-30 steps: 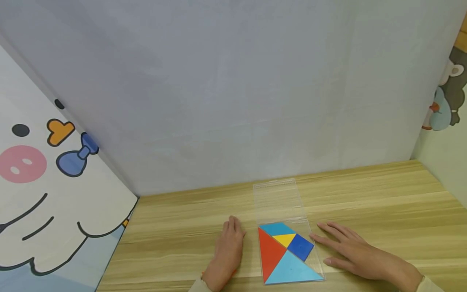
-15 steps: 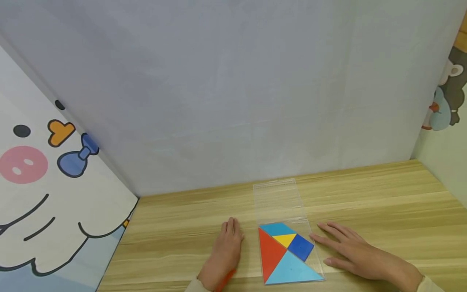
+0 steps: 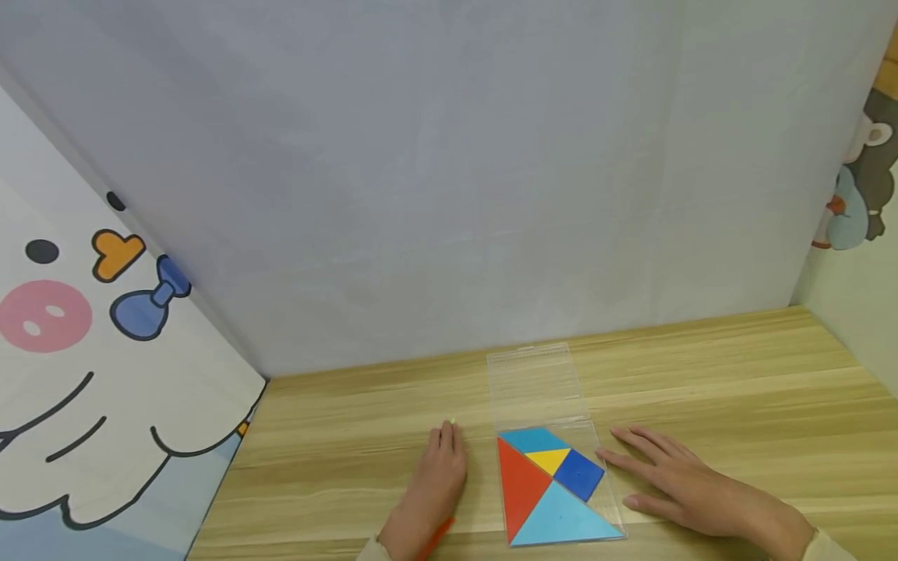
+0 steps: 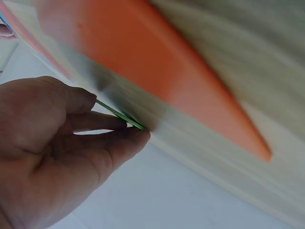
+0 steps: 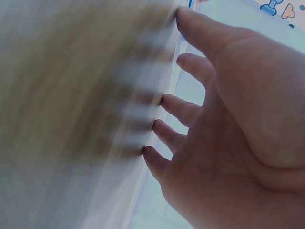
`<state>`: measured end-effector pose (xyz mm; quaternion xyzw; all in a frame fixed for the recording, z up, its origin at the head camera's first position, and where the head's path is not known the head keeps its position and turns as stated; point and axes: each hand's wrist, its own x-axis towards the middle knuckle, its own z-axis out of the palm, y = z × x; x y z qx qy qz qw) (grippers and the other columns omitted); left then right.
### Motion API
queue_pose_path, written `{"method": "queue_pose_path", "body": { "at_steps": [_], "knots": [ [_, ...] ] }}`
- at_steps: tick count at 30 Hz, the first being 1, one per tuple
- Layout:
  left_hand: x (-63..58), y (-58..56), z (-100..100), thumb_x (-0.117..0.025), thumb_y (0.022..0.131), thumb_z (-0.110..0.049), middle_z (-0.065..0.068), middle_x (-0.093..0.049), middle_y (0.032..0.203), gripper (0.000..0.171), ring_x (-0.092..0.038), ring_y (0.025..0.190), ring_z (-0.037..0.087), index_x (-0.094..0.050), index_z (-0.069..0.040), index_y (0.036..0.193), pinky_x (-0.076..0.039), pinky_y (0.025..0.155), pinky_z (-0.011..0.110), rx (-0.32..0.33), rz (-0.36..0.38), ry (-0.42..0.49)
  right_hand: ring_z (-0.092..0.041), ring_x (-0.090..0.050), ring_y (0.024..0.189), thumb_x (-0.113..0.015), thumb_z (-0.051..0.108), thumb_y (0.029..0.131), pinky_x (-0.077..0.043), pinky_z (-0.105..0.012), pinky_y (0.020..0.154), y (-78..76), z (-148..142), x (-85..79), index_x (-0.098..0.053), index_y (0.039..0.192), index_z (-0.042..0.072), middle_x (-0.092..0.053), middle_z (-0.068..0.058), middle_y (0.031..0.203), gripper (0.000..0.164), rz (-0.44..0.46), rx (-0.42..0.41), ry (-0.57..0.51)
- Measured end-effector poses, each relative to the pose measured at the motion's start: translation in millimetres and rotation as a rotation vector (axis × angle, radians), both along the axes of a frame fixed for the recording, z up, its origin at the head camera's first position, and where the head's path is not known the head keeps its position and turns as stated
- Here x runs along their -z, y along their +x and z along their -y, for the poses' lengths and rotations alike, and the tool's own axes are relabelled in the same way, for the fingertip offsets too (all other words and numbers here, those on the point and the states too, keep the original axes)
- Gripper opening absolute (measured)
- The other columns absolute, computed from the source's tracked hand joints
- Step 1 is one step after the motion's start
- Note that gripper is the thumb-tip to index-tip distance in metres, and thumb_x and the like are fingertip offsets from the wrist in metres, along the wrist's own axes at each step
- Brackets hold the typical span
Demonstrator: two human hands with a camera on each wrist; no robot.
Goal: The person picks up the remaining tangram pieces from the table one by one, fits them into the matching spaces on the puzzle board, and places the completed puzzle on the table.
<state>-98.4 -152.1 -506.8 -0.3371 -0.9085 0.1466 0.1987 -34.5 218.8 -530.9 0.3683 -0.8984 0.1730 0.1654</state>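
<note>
My left hand (image 3: pixel 435 475), left of the clear tray (image 3: pixel 610 510), pinches a thin green piece (image 4: pixel 119 114) between thumb and fingers. The piece shows edge-on in the left wrist view, so its shape is hidden. An orange flat piece (image 4: pixel 157 71) lies on the table beside that hand, partly covered by the wrist in the head view. In the tray lie a red triangle (image 3: pixel 521 487), a light blue triangle (image 3: pixel 564 518), a yellow triangle (image 3: pixel 549 459), a dark blue square (image 3: pixel 578 474) and a blue parallelogram (image 3: pixel 535 439). My right hand (image 3: pixel 691 487) rests fingers spread, index fingertip at the tray's right edge.
The tray's transparent lid (image 3: pixel 536 382) lies flat behind it, folded out toward the back wall (image 3: pixel 449 195). A wood-grain table (image 3: pixel 737 374) extends to both sides. A cartoon-printed panel (image 3: pixel 140 405) borders it on the left.
My left hand has shifted slightly left and toward me, and a green tip now shows at its fingertips. More of the orange piece has come into view. The right hand stays put.
</note>
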Motion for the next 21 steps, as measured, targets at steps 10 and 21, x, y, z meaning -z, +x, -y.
{"method": "queue_pose_path", "body": {
  "at_steps": [10, 21],
  "knots": [
    [0.4, -2.0, 1.6, -0.071, 0.086, 0.002, 0.023, -0.067, 0.117, 0.037, -0.065, 0.11, 0.03, -0.064, 0.014, 0.121, -0.051, 0.097, 0.036, 0.02, -0.052, -0.099, -0.011, -0.017, 0.15, -0.072, 0.033, 0.097, 0.006, -0.016, 0.119, -1.3, 0.7, 1.2, -0.05, 0.153, 0.022, -0.05, -0.016, 0.149, 0.062, -0.03, 0.0, -0.003],
    [0.4, -6.8, 6.5, -0.072, 0.085, 0.008, 0.019, -0.064, 0.105, 0.028, -0.058, 0.09, 0.03, -0.064, 0.009, 0.112, -0.057, 0.076, 0.034, 0.024, 0.105, 0.28, -0.018, -0.025, 0.146, -0.072, 0.033, 0.096, 0.006, -0.016, 0.118, -1.4, 1.2, 1.9, -0.051, 0.152, 0.021, -0.051, -0.017, 0.148, 0.061, -0.031, 0.002, -0.006]
  ]
}}
